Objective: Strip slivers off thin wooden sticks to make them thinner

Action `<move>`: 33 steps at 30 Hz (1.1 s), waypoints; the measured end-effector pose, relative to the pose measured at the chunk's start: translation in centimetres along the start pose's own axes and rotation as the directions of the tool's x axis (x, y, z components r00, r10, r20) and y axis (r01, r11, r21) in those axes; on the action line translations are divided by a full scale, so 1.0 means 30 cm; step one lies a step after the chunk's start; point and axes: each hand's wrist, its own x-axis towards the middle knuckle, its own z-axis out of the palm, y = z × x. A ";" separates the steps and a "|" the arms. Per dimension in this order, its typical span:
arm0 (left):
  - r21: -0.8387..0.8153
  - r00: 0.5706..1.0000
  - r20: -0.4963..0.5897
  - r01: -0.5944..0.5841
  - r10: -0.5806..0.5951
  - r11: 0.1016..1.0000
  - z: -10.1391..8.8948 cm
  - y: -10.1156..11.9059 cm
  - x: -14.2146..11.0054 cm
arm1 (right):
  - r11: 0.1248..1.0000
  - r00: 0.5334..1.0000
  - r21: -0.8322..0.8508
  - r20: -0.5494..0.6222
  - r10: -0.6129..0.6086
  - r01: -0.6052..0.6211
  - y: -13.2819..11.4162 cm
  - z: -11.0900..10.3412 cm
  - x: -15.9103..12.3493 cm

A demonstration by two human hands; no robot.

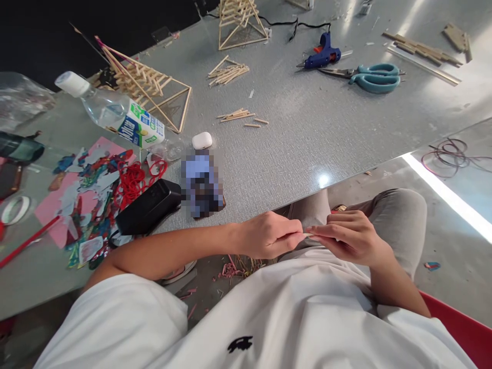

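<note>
Over my lap, just off the table's front edge, my left hand (271, 236) and my right hand (349, 236) meet fingertip to fingertip. Both are closed in a pinch on a thin pale stick (307, 234), of which only a short sliver shows between them. Farther up the table lie a small group of short wooden sticks (236, 115) and a bigger pile of longer wooden sticks (230, 73). A stick-built frame (154, 92) leans behind the bottle, and a second stick frame (240, 25) stands at the back.
A phone (203, 184), white earbud case (202, 140) and black case (149, 205) lie left of my hands. A plastic bottle (126, 118) lies near colourful scraps (96, 189). A blue glue gun (323, 52) and scissors (374, 78) sit at the back right. Debris (230, 269) litters the floor.
</note>
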 end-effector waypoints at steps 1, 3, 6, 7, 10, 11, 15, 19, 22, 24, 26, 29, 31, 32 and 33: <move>-0.037 0.999 0.014 0.029 -0.028 0.999 -0.004 0.004 0.002 | 1.000 1.000 -0.003 0.003 -0.002 0.002 0.005 -0.003 -0.002; -0.081 0.996 0.047 0.073 -0.069 0.994 -0.010 0.010 0.004 | 1.000 1.000 -0.008 0.004 -0.006 0.006 0.015 -0.008 -0.006; -0.087 0.993 0.083 0.097 -0.089 0.991 -0.010 0.008 0.000 | 1.000 1.000 0.001 0.001 -0.008 0.008 0.022 -0.011 -0.007; -0.082 0.992 0.088 0.094 -0.087 0.992 -0.009 0.005 -0.003 | 1.000 1.000 0.004 0.003 -0.008 0.008 0.023 -0.011 -0.007; -0.061 0.994 0.088 0.064 -0.058 0.996 -0.003 -0.004 -0.010 | 1.000 1.000 0.002 0.010 -0.010 0.010 0.022 -0.011 -0.004; -0.053 0.996 0.083 0.045 -0.040 0.998 -0.001 -0.008 -0.012 | 1.000 1.000 0.001 0.013 -0.010 0.010 0.021 -0.010 -0.003; -0.027 0.996 0.068 -0.062 0.064 0.998 0.003 -0.021 -0.018 | 1.000 1.000 0.004 0.019 -0.007 0.007 0.020 -0.013 -0.003; -0.042 0.988 0.058 -0.141 0.143 0.989 0.003 -0.030 -0.027 | 0.999 1.000 0.032 -0.002 0.017 -0.017 0.029 -0.036 -0.009; -0.043 0.988 0.072 -0.137 0.140 0.990 0.006 -0.033 -0.035 | 0.997 0.997 0.050 -0.049 0.061 -0.059 0.037 -0.065 -0.014; -0.018 0.989 0.092 -0.112 0.113 0.994 0.010 -0.038 -0.038 | 0.996 0.995 0.056 -0.078 0.068 -0.064 0.038 -0.077 -0.015; 0.037 0.987 0.107 -0.120 0.116 0.992 0.017 -0.045 -0.039 | 0.997 0.996 0.058 -0.079 0.049 -0.044 0.036 -0.077 -0.016; 0.084 0.985 0.102 -0.145 0.136 0.986 0.023 -0.049 -0.036 | 0.999 0.998 0.044 -0.055 0.023 -0.021 0.030 -0.060 -0.019; 0.050 0.993 0.046 -0.109 0.106 0.993 0.023 -0.044 -0.031 | 1.000 0.999 0.023 -0.043 0.017 -0.016 0.024 -0.045 -0.021; 0.019 0.997 0.015 -0.079 0.078 0.997 0.022 -0.039 -0.028 | 1.000 0.999 0.014 -0.034 0.011 -0.010 0.020 -0.038 -0.020; -0.015 0.999 -0.009 -0.053 0.053 0.998 0.020 -0.033 -0.024 | 1.000 1.000 0.008 -0.022 -0.001 0.001 0.015 -0.031 -0.018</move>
